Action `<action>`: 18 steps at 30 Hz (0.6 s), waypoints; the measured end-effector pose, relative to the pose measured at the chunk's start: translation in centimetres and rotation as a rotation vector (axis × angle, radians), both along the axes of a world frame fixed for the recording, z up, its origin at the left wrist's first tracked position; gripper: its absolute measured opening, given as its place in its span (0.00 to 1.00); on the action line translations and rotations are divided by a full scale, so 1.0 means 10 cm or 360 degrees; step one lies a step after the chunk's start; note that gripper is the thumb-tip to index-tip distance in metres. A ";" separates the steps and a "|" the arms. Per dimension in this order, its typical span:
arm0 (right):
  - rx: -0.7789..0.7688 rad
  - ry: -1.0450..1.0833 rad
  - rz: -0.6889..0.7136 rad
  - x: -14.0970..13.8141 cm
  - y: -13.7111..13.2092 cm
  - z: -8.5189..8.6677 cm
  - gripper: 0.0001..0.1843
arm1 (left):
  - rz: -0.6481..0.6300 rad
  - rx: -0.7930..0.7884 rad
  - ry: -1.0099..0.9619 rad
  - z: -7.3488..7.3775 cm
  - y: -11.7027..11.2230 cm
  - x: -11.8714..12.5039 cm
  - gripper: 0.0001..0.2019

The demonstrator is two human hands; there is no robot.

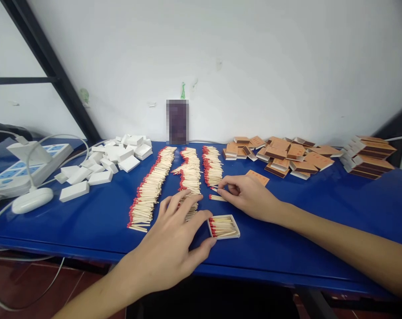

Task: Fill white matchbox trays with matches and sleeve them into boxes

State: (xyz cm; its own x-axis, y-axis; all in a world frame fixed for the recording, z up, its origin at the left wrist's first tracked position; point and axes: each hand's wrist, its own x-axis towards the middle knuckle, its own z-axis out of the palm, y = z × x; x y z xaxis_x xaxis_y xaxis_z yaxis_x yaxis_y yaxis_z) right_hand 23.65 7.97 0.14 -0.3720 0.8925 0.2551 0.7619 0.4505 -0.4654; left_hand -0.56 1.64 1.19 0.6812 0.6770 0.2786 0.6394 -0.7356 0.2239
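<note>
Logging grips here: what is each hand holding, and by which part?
The left hand touches the match tray at its left edge; right hand pinches matchsticks by their plain ends.

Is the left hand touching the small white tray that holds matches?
Touching. The head view shows the left hand with thumb and forefinger on the white tray at its left end.

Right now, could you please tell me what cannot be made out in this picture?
Head view only:
- Dark object by the wall: blurred out, unidentifiable.
- Near end of the middle match row: covered by the left hand.
- Right hand: its curled fingers hide whether it grips any match.
- Print on the orange sleeves: too small.
- Power strip: cut off by the left edge.
</note>
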 end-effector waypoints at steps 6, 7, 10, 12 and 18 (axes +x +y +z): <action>-0.0043 0.0049 0.0076 0.04 -0.01 -0.02 0.13 | -0.0010 0.0007 -0.0021 0.01 0.00 0.00 0.15; -0.0071 0.0059 0.0093 0.04 -0.01 -0.01 0.13 | -0.0010 0.0009 -0.0023 0.01 0.00 0.01 0.15; -0.0136 0.0085 0.0125 0.06 -0.03 0.00 0.12 | -0.0009 0.0012 -0.0035 0.01 0.00 0.01 0.15; -0.0150 0.0092 0.0127 0.06 -0.03 0.01 0.14 | -0.0007 0.0012 -0.0051 0.01 0.01 0.00 0.15; -0.0071 -0.0003 0.0106 0.03 -0.07 0.02 0.14 | -0.0001 0.0005 -0.0033 0.01 0.00 -0.01 0.15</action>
State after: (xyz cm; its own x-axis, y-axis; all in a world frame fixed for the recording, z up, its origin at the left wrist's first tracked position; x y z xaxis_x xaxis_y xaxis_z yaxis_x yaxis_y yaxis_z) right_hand 23.97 7.28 0.37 -0.4315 0.8762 0.2145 0.7319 0.4790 -0.4847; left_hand -0.62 1.60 1.28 0.6756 0.6757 0.2950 0.6342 -0.7366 0.2348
